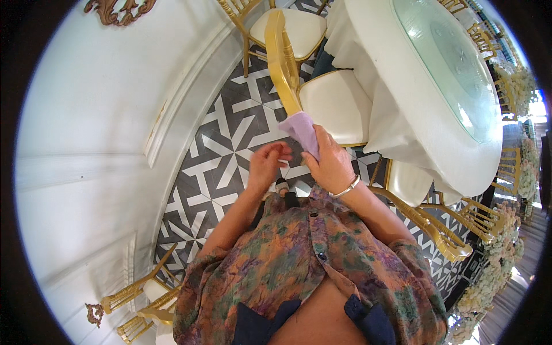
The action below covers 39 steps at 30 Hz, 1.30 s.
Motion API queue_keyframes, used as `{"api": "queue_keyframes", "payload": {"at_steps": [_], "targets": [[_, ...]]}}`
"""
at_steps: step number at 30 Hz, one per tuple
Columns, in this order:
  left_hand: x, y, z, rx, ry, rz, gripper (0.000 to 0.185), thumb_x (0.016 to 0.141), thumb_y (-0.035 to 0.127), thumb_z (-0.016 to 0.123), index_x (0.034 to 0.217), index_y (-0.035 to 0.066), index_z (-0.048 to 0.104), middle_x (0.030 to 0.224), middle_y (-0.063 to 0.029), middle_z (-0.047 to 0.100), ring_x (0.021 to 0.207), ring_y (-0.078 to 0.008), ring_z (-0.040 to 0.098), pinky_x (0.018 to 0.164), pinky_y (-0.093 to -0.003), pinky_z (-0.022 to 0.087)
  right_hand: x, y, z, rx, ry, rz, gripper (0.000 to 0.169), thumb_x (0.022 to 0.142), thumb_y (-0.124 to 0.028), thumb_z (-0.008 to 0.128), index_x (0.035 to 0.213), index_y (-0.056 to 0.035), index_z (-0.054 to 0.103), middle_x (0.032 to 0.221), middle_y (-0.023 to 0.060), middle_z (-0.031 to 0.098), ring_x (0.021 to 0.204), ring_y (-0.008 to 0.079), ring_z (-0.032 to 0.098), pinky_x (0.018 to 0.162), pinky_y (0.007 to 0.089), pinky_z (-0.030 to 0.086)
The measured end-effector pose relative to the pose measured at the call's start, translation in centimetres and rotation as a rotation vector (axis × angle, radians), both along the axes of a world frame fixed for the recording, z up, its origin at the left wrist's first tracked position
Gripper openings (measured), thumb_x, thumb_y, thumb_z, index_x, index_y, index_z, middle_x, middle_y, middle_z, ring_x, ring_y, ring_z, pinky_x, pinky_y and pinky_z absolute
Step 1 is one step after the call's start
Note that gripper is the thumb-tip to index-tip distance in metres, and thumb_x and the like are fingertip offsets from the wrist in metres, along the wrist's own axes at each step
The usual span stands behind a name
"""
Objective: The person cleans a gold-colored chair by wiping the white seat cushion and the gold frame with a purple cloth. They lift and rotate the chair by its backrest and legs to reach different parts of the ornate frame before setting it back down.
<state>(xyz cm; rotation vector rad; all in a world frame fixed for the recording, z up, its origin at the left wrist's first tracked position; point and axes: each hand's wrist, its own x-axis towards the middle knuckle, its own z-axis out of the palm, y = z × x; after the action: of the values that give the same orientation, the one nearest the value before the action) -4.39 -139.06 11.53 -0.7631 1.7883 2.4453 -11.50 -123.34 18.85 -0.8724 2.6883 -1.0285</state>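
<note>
My right hand, with a silver-coloured bangle at the wrist, grips a folded lilac cloth. The cloth lies against the near end of the top rail of a gold chair back. That chair has a cream padded seat partly under the tablecloth. Left of the cloth, my left hand hangs over the floor with loosely curled fingers, slightly blurred, and no object shows in it. Part of the chair rail is hidden behind the cloth and my right hand.
A round table with a white tablecloth and a glass turntable stands at the right. More gold chairs surround it. A white panelled wall runs along the left. Patterned tiles cover the floor. Pale flowers line the far right.
</note>
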Motion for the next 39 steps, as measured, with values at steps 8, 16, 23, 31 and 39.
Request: {"api": "queue_keyframes", "payload": {"at_steps": [8, 16, 23, 31, 39], "targets": [[-2.1, 5.1, 4.5, 0.090, 0.471, -0.128, 0.059, 0.098, 0.028, 0.040, 0.143, -0.001, 0.014, 0.145, -0.0154, 0.025, 0.133, -0.0226, 0.027, 0.109, -0.0326, 0.021, -2.3, -0.7, -0.1, -0.031, -0.020, 0.169, 0.067, 0.075, -0.008, 0.059, 0.130, 0.0094, 0.024, 0.125, 0.0308, 0.040, 0.114, 0.0439, 0.044, 0.095, 0.0454, 0.039], [-6.1, 3.3, 6.5, -0.131, 0.635, 0.249, 0.054, 0.099, 0.033, 0.037, 0.138, -0.003, 0.028, 0.143, -0.0165, 0.031, 0.132, -0.0241, 0.031, 0.108, -0.0359, 0.024, -5.6, -4.5, -1.2, -0.207, 0.002, 0.291, 0.068, 0.079, -0.010, 0.056, 0.134, 0.0117, 0.021, 0.139, 0.0345, 0.023, 0.131, 0.0469, 0.023, 0.109, 0.0456, 0.022], [-6.7, 1.6, 6.7, -0.461, 0.610, 0.619, 0.046, 0.099, 0.030, 0.036, 0.130, -0.004, 0.042, 0.138, -0.0166, 0.039, 0.127, -0.0238, 0.038, 0.104, -0.0369, 0.030, -10.9, -10.8, -2.4, -0.333, 0.116, 0.244, 0.069, 0.070, 0.002, 0.050, 0.133, 0.0117, 0.023, 0.137, 0.0362, 0.023, 0.131, 0.0509, 0.019, 0.110, 0.0483, 0.019], [-7.7, 5.1, 5.6, -0.766, 0.471, 0.544, 0.036, 0.097, 0.018, 0.042, 0.126, -0.003, 0.045, 0.135, -0.0177, 0.041, 0.122, -0.0265, 0.042, 0.101, -0.0365, 0.034, -17.5, -16.5, -3.2, -0.221, 0.232, 0.187, 0.071, 0.072, -0.013, 0.054, 0.132, 0.0119, 0.024, 0.137, 0.0341, 0.024, 0.132, 0.0482, 0.018, 0.112, 0.0459, 0.013], [-9.7, 6.1, 6.5, -1.272, 0.312, 0.320, 0.050, 0.090, 0.019, 0.054, 0.131, -0.005, 0.036, 0.138, -0.0248, 0.030, 0.130, -0.0375, 0.030, 0.106, -0.0426, 0.025, -28.8, -20.3, -4.1, -0.403, -0.284, -0.103, 0.072, 0.078, -0.031, 0.053, 0.129, 0.0148, 0.029, 0.133, 0.0308, 0.033, 0.129, 0.0430, 0.025, 0.111, 0.0420, 0.014]]}}
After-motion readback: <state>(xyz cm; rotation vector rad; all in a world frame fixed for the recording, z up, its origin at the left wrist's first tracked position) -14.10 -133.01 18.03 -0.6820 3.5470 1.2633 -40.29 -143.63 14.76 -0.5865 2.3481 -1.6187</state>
